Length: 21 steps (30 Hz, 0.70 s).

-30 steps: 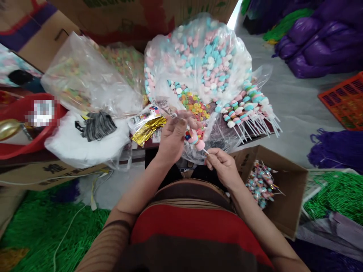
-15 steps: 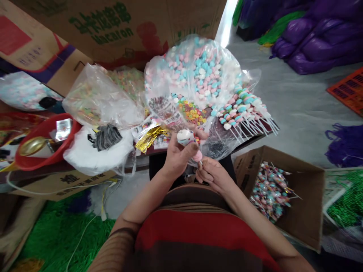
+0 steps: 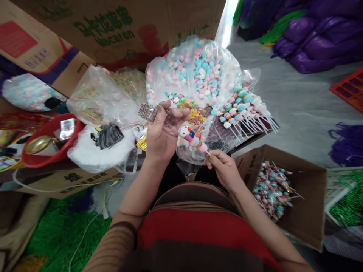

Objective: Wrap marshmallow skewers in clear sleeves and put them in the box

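Observation:
My right hand (image 3: pixel 222 166) pinches the white stick of a marshmallow skewer (image 3: pixel 195 140), which leans up and to the left. Its top piece is white with coloured dots; pink and orange pieces sit below. Just left of the skewer, my left hand (image 3: pixel 164 130) is open, fingers apart and palm toward the candy. Beside its thumb shows a piece of printed clear plastic (image 3: pixel 146 112); whether the hand touches it I cannot tell. Small ring candies (image 3: pixel 195 113) lie behind the hands, before a large clear bag of pink, blue and white marshmallows (image 3: pixel 204 71).
Finished-looking skewers (image 3: pixel 245 107) are piled at the table's right end. A cardboard box (image 3: pixel 307 204) with wrapped candy stands at lower right. On the left are black ties (image 3: pixel 109 136) on a white bag and a red basin (image 3: pixel 36 162). A cable (image 3: pixel 56 190) hangs off the table.
My left hand has let go of the skewer's top and moved up and left, its fingers spreading. My right hand has shifted slightly right with the skewer, which now shows fully.

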{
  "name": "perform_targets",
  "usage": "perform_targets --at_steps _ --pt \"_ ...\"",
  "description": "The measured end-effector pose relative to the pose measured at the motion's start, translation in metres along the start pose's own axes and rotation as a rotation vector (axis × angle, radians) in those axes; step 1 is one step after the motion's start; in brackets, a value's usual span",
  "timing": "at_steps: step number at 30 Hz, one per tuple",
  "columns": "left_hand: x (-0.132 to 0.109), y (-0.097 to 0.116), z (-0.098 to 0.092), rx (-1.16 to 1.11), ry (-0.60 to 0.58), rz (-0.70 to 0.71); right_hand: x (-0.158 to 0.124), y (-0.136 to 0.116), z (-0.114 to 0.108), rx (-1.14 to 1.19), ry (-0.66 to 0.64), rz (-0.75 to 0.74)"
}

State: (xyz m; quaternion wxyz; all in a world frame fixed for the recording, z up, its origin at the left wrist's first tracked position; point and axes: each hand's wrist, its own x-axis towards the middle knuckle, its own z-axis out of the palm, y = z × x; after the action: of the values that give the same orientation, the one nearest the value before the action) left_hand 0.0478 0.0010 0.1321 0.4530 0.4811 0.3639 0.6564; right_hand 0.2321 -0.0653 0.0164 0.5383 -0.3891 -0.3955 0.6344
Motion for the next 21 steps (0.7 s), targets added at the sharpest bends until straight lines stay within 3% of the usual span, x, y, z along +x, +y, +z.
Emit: perform_targets --at_steps 4,11,16,21 --pt "0.002 -0.022 -0.001 -0.065 0.077 -0.053 -0.002 0.003 -0.001 -0.059 0.039 -0.033" --pt "0.003 -0.032 -0.006 -0.093 0.014 -0.047 -0.006 0.007 -0.005 -0.046 -0.203 0.159" --pt "-0.006 -0.024 0.003 -0.118 -0.004 -0.004 -0.005 0.010 -0.003 -0.187 0.060 -0.037" --pt "-0.015 -0.023 0.012 -0.164 -0.016 -0.052 0.002 0.014 0.001 -0.148 0.096 -0.120"
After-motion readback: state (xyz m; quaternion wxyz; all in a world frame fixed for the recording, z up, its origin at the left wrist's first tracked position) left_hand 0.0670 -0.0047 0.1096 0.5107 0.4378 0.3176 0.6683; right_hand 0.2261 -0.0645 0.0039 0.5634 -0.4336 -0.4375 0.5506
